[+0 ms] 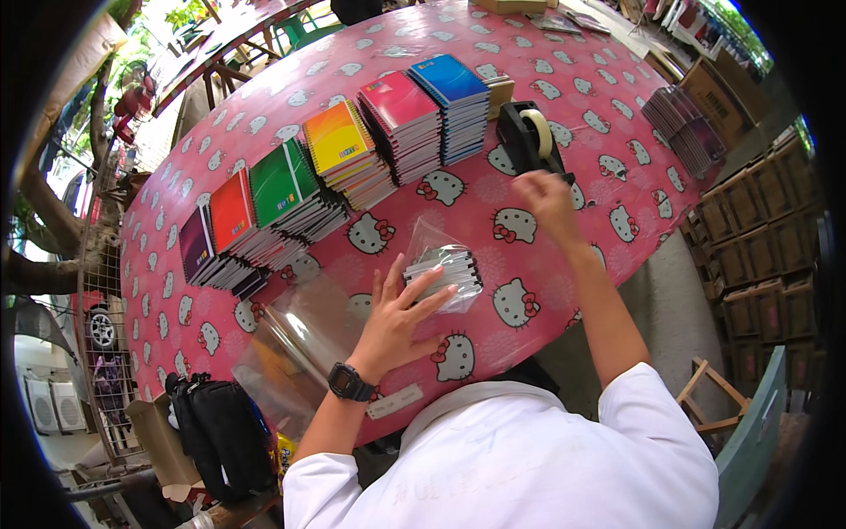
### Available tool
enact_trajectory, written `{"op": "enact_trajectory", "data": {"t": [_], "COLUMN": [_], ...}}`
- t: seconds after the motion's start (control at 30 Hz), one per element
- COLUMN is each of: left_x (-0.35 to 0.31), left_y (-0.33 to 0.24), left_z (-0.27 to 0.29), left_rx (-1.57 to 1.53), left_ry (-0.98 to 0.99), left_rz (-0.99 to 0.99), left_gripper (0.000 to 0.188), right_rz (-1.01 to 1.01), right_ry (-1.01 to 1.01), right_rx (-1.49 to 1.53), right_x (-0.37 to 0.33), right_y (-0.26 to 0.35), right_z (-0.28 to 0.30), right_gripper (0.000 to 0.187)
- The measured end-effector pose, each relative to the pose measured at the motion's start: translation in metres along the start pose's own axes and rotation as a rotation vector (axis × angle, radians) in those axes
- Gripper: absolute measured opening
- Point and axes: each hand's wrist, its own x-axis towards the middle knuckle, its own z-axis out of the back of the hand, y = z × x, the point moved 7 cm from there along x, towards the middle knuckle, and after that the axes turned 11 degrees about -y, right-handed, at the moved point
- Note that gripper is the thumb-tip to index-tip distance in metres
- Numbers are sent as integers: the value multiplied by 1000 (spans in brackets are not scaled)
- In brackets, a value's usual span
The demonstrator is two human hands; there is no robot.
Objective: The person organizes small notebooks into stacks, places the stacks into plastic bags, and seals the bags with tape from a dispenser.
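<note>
My left hand (401, 317) lies with fingers spread over a small spiral-bound notebook bundle (458, 275) in clear plastic wrap. Part of the bundle is hidden under the fingers, and a loose flap of clear film (432, 236) sticks up on its far side. Over to the right, my right hand (548, 201) is at the near end of a black tape dispenser (520, 141) carrying a roll of pale tape (538, 129). Its fingers look curled together and slightly blurred. Whatever they pinch cannot be made out.
Notebook stacks run in a row beyond my hands: purple (197, 242), red (231, 210), green (280, 181), yellow (335, 139), pink (398, 101) and blue (448, 79). Clear plastic sheets (304, 331) hang over the near left table edge, by a black bag (220, 432). Wrapped bundles (683, 128) sit far right.
</note>
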Motion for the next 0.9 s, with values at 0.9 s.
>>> {"op": "enact_trajectory", "data": {"t": [0.9], "left_x": [3], "left_y": [2], "left_z": [-4], "left_rx": [-128], "left_ry": [22], "left_rz": [6], "left_gripper": [81], "right_rz": [-366], "right_ry": [869], "right_rx": [189], "right_x": [-56], "right_y": [93], "right_z": [-51], "right_gripper": [31]}}
